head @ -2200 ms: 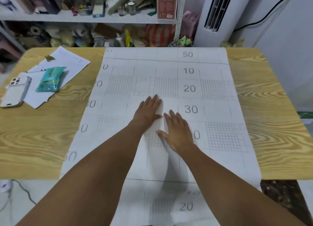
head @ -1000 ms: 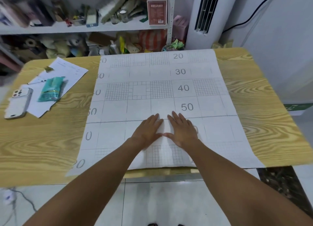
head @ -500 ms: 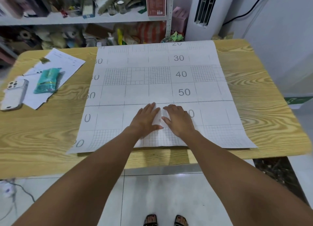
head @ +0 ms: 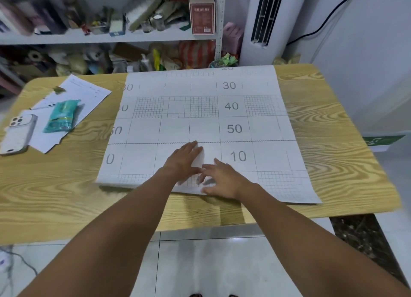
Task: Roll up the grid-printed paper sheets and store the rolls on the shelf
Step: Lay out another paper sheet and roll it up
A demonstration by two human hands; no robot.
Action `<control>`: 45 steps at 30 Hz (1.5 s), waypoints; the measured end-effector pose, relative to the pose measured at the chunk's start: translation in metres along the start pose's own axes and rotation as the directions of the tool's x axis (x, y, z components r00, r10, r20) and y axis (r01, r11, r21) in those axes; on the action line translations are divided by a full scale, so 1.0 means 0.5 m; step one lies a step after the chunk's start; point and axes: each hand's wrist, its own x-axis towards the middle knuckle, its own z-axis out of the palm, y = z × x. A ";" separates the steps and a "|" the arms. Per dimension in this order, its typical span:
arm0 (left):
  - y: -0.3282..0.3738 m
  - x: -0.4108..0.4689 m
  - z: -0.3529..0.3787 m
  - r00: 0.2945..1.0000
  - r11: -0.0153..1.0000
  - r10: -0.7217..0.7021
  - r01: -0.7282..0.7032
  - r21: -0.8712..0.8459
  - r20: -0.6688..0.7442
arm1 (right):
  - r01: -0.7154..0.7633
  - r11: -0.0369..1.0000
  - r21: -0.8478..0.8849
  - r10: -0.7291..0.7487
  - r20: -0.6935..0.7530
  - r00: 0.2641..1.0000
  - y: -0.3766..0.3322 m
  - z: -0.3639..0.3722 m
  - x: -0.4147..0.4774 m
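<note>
At the far left of the table lies a phone, and just right of it a teal packet rests on loose white papers; all sit well apart from the sheet. The sheet lies flat across the middle of the table, running from the far edge to near the near edge, its near right corner lifting slightly. It looks thin, light and limp: I judge it will crease if pinched hard, skid on the smooth wood if pushed, and curl easily. The best hold is probably along the near edge, with both hands spread wider than now so the roll starts even.

The left hand lies open, palm down, fingers flat on the sheet near its centre line, gripping nothing. The right hand, just beside it and nearer the near edge, is also open and flat, its fingers pressing the paper by the printed 10.

Beyond the table stands the shelf, crowded with clutter, so a free spot for rolls may be hard to find. To its right stands a white air conditioner. Nothing lies on the sheet itself.
</note>
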 end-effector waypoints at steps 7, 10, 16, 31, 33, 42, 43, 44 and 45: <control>0.038 -0.035 -0.043 0.973 0.964 -0.046 -0.016 -0.265 -0.225 | -0.103 0.966 0.235 0.116 -0.043 0.992 0.012 -0.021 0.013; 0.038 -0.090 -0.032 0.871 0.954 0.259 -0.298 -0.030 -0.417 | -0.124 0.962 0.245 0.144 -0.065 0.987 0.015 -0.028 0.017; -0.013 -0.147 0.027 0.819 0.902 0.429 -0.368 0.226 -0.381 | -0.128 0.976 0.178 0.147 -0.096 0.984 0.026 -0.029 0.024; -0.009 -0.165 0.036 0.892 0.965 0.261 -0.245 0.089 -0.369 | -0.032 0.959 -0.281 -0.081 -0.379 0.922 0.017 0.037 -0.023; -0.008 -0.164 0.033 0.895 0.968 0.248 -0.242 0.062 -0.371 | -0.044 0.962 -0.269 -0.074 -0.412 0.908 0.015 0.036 -0.030; 0.020 -0.175 0.020 0.920 0.990 0.038 -0.088 -0.111 -0.390 | -0.234 0.971 0.054 0.236 -0.410 0.881 0.001 0.015 -0.047; 0.022 -0.175 0.018 0.930 0.989 0.014 -0.066 -0.130 -0.366 | -0.245 0.964 0.103 0.266 -0.397 0.879 0.001 0.011 -0.048; 0.023 -0.176 0.017 0.938 0.987 0.001 -0.055 -0.148 -0.346 | -0.251 0.958 0.141 0.286 -0.381 0.879 0.002 0.007 -0.050; 0.024 -0.175 0.017 0.943 0.984 -0.009 -0.050 -0.171 -0.332 | -0.254 0.953 0.166 0.298 -0.361 0.883 0.003 0.004 -0.051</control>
